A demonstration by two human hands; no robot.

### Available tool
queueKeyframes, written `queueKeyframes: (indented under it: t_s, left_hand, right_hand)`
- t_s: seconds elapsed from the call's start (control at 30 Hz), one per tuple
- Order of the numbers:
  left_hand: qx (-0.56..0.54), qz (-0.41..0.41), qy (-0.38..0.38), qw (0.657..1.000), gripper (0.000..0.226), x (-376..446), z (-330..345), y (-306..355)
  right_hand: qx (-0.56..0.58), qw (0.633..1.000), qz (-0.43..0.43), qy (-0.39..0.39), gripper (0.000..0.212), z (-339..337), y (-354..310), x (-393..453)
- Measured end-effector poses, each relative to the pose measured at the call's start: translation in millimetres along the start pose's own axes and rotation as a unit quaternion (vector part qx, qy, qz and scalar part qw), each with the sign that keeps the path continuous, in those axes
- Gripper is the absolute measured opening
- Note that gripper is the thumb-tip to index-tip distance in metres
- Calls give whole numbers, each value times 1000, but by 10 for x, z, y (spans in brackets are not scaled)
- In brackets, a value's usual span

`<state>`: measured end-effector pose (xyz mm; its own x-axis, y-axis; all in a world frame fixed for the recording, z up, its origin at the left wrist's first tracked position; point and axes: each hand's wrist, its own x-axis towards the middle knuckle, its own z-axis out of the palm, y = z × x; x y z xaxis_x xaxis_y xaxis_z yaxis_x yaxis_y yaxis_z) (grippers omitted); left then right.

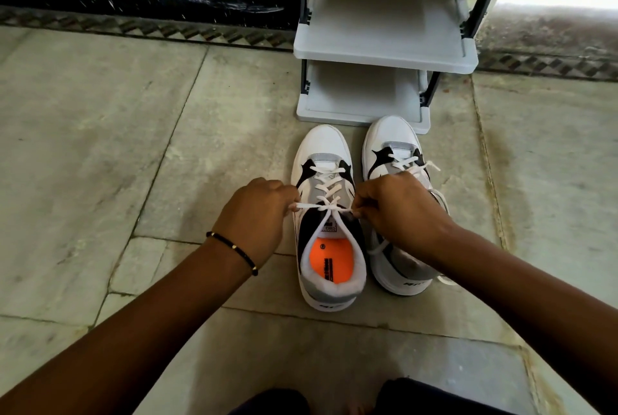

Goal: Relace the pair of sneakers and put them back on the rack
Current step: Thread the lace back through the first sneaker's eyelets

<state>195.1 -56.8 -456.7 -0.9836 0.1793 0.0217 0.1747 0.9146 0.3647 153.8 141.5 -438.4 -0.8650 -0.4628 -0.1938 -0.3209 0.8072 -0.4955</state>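
Two white, grey and black sneakers stand side by side, toes at twelve o'clock, touching the rack (384,53). The left sneaker (326,214), orange insole showing, has its lace (322,206) stretched sideways; the right sneaker (398,160) at three o'clock trails loose ends.

Matt stone floor (133,147); smooth plastic rack (384,56).

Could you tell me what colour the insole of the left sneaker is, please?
Bright orange insole, seen in the head view.
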Motion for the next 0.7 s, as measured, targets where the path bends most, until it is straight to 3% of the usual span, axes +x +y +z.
queueKeyframes:
  t_s: [0.27,0.5,0.7]
  left_hand:
    - [-29,-39,-43,998,21,-27,82,-45]
    - [104,21,36,994,10,-19,-32,-109]
    - [141,18,11,990,21,17,-122,-98]
  right_hand:
    - [-19,1000,5,-20,13,22,5,-8]
    - [-36,999,-7,-6,14,-20,-34,13]
    - [-27,999,-29,6,12,-42,-18,31]
